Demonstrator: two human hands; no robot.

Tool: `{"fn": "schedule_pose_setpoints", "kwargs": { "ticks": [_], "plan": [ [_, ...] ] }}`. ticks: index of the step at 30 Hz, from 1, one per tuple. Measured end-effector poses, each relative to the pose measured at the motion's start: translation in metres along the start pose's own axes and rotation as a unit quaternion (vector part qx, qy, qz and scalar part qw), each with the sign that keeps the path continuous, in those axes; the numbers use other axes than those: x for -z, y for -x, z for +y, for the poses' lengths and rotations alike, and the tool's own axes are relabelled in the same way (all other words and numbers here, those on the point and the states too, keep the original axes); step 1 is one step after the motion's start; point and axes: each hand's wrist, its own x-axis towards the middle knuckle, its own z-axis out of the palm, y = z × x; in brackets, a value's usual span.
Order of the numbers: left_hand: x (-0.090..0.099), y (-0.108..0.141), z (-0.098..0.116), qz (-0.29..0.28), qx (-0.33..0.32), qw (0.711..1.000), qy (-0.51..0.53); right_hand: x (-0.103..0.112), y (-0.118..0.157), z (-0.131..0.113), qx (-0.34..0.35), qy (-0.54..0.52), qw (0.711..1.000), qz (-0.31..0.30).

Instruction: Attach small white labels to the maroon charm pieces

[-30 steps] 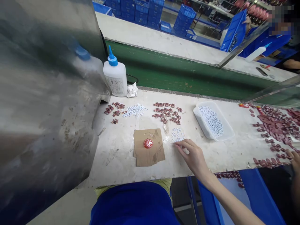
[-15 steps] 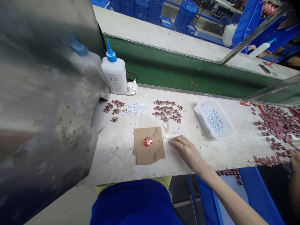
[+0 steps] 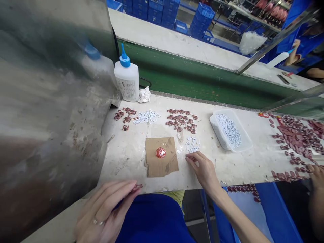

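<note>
My left hand (image 3: pixel 108 209), with a ring on one finger, is at the bench's front edge, pinching a small dark red-brown piece (image 3: pixel 137 186) between thumb and fingertips. My right hand (image 3: pixel 204 170) rests on the bench just below a small pile of white-blue bits (image 3: pixel 192 144). Its thumb and fingertips come together; anything between them is too small to make out. Between the hands lies a cardboard square (image 3: pixel 162 168) bearing a round red and white item (image 3: pixel 161 153). Groups of brown pieces (image 3: pixel 178 118) and a larger heap of white-blue bits (image 3: pixel 146 116) lie behind it.
A glue bottle (image 3: pixel 127 82) and crumpled tissue (image 3: pixel 144 95) stand at the back left, beside a metal panel (image 3: pixel 63 118). A clear tub (image 3: pixel 248 141) of bits sits to the right. Further right are many red-brown pieces (image 3: pixel 291 138) and another person's hand (image 3: pixel 316 175).
My left hand has come into view from below, holding a brown piece. My right hand has shifted slightly right, its fingers more bent. The view has moved a little.
</note>
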Motion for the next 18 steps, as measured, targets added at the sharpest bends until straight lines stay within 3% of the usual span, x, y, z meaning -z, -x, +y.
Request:
{"fn": "schedule_pose_setpoints", "kwargs": {
  "ticks": [3, 11, 18],
  "plan": [
    [-0.013, -0.018, 0.003, 0.017, -0.047, 0.999, -0.009, 0.002, 0.001, 0.001, -0.007, -0.013, 1.0, -0.001],
    [-0.029, -0.02, -0.006, -0.014, -0.021, 1.0, 0.01, 0.01, -0.007, -0.004, -0.009, -0.044, 0.999, -0.031],
    [-0.037, -0.015, -0.011, -0.009, 0.079, 0.997, 0.021, 0.009, -0.026, -0.032, -0.049, -0.186, 0.977, -0.087]
  ]
}}
